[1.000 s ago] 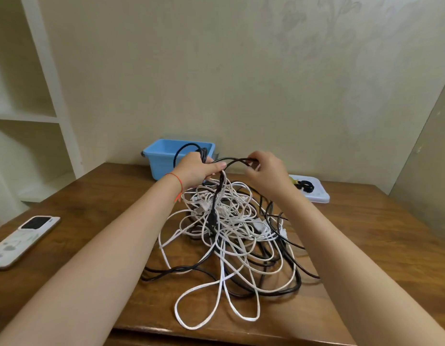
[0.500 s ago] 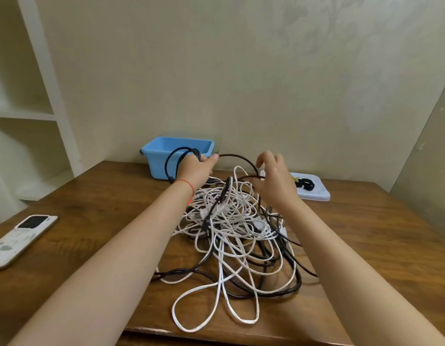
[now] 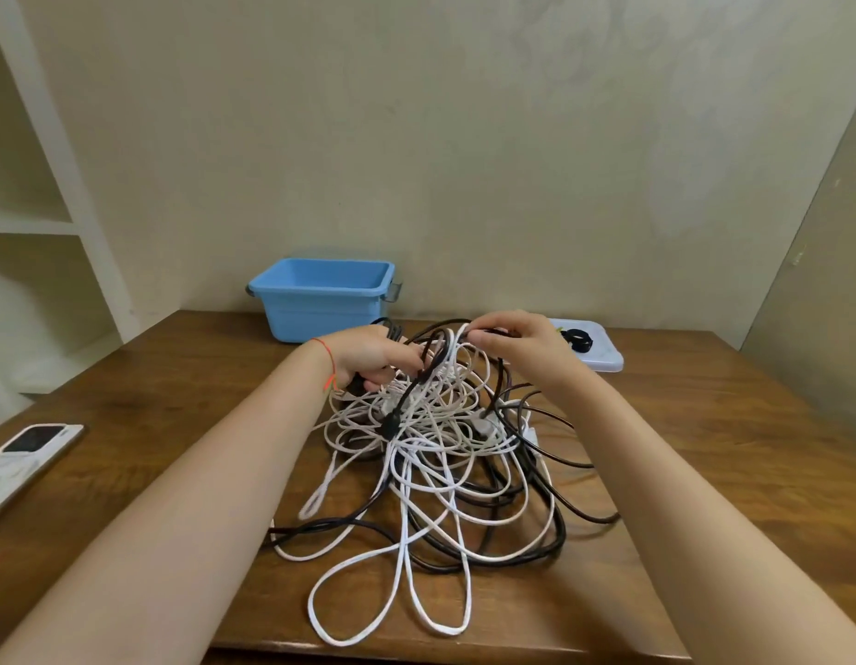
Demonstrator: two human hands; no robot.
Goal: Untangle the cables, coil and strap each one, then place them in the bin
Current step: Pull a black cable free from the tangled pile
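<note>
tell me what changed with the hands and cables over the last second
Both hands dropped lower into the tangle. The left hand now grips black and white cables near the table, away from the blue bin. The right hand pinches a black cable at the top of the pile. The phone and white tray stayed put.

Both your bare forearms reach forward from the near edge of the worktop toward its far edge, converging at the middle. Your left hand (image 3: 368, 360), red string at the wrist, has fingers curled down in a closed grip. Your right hand (image 3: 517, 340) sits slightly higher, fingertips (image 3: 474, 334) pinched together, pointing left toward the other.
</note>
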